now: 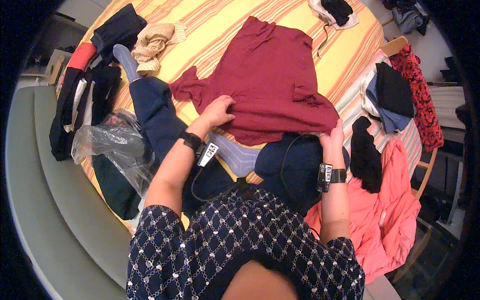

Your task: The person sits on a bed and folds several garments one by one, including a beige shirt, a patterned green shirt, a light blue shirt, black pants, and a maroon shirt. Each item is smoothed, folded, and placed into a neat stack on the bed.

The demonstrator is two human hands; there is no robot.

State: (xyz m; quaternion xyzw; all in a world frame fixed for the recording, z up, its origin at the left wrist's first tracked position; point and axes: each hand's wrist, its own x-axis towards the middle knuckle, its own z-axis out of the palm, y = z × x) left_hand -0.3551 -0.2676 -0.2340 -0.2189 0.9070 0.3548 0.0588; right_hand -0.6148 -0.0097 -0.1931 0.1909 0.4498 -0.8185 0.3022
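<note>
A dark red short-sleeved shirt (265, 75) lies spread on the bed in front of me, one sleeve out to the left and its near edge above my legs. My left hand (218, 111) rests on its near left part, thumb and fingers apart. At the shirt's near right corner, my right hand (334, 135) is closed on the cloth; some of its fingers are hidden. Both wrists wear dark straps with small labelled devices.
Left of my leg are a stack of folded dark clothes (62, 112), a clear plastic bag (107, 137) and a beige striped cloth (154, 42). To the right lie a folded black garment (394, 90), a black cloth (367, 155) and a coral pink cloth (385, 220).
</note>
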